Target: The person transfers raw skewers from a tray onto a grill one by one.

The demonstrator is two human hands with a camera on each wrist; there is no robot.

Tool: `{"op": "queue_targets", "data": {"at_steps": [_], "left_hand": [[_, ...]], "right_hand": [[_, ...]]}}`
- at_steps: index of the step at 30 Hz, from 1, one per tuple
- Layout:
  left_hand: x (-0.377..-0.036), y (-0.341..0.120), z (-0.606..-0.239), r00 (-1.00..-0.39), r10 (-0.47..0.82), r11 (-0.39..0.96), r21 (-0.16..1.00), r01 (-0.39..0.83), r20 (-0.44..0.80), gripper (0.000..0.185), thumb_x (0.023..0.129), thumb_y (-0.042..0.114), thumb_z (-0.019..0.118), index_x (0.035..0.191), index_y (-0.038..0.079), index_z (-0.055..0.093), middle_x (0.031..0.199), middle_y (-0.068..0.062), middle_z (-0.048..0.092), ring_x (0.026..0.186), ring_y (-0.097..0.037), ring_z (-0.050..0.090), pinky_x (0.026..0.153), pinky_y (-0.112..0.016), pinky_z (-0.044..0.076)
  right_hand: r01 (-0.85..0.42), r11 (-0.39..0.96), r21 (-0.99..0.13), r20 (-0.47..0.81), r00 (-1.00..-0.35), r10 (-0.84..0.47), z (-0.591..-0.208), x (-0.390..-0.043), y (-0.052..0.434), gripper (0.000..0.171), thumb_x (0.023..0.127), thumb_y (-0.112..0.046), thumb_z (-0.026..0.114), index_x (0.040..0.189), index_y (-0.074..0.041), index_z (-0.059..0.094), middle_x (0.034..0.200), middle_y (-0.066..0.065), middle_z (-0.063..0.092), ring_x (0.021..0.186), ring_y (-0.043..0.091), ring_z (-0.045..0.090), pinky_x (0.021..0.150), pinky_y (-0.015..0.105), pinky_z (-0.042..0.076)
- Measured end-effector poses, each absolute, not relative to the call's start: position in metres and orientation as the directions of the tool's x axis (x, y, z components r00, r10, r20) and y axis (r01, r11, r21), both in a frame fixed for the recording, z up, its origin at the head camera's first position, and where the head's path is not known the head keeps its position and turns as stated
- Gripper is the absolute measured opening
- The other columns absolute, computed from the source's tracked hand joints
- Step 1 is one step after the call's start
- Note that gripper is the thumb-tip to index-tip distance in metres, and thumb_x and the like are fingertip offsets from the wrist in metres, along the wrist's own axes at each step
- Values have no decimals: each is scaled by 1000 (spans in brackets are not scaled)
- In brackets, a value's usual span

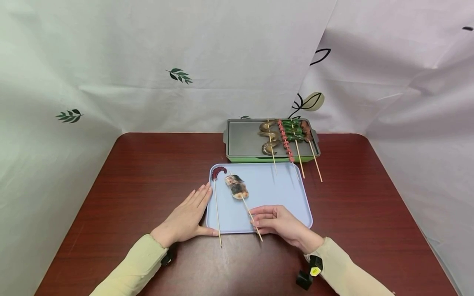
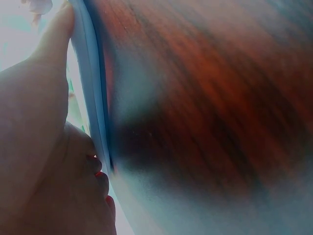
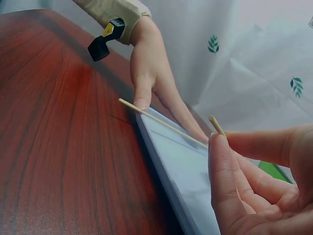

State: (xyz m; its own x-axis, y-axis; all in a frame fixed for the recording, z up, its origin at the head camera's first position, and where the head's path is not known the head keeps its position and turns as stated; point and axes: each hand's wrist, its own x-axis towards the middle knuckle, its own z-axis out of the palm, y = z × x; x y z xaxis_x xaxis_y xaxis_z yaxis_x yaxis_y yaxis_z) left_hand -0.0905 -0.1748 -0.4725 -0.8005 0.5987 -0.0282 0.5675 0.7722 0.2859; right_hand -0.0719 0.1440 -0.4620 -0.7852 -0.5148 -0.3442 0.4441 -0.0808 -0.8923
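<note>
Fingers of the left hand (image 1: 185, 220) lay straight and flat on the table (image 1: 129, 185), pressed against the near left edge of the pale blue tray (image 1: 281, 197), steadying it without gripping. Just beside that hand's fingertips, on the tray, lay an octopus skewer (image 1: 216, 201), untouched, its stick reaching past the tray's near rim. Further right, the right hand (image 1: 277, 224) pinched the stick end of the fish skewer (image 1: 238, 188) between thumb and fingers, the fish piece resting on the tray ahead of that hand. Beyond the right hand, past the tray's far edge, stood a green grill pan (image 1: 240, 144) already carrying four skewers (image 1: 286, 137), shrimp, sausage, greens and meat, side by side. Judging by that layout, most of the skewers had been laid on the pan, while two on the tray remained to go across.
</note>
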Motion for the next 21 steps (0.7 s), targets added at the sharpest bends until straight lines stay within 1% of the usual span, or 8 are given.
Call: {"op": "queue_targets", "data": {"at_steps": [7, 12, 21], "left_hand": [[-90, -175, -471, -799, 601, 770, 293, 567, -33, 123, 81, 80, 61, 157, -8, 23, 166, -23, 16, 152, -37, 16, 122, -49, 17], [-90, -175, -471, -797, 603, 767, 291, 571, -26, 123, 81, 79, 63, 157, -9, 23, 166, -23, 16, 152, -37, 17, 122, -49, 17], [-90, -175, -471, -795, 606, 764, 294, 574, -22, 122, 82, 77, 63, 157, -10, 23, 165, -24, 17, 151, -38, 18, 122, -50, 18]], "right_hand": [[431, -85, -898, -329, -787, -522, -457, -69, 144, 42, 94, 7, 64, 131, 21, 53, 95, 8, 72, 87, 14, 69, 76, 28, 60], [413, -76, -908, -320, -797, -512, -452, -67, 142, 42, 93, 6, 66, 130, 20, 54, 95, 7, 71, 85, 13, 69, 74, 28, 60], [329, -53, -943, -264, -835, -483, -440, -66, 140, 43, 91, 6, 66, 130, 22, 54, 94, 8, 69, 82, 12, 68, 72, 27, 60]]}}
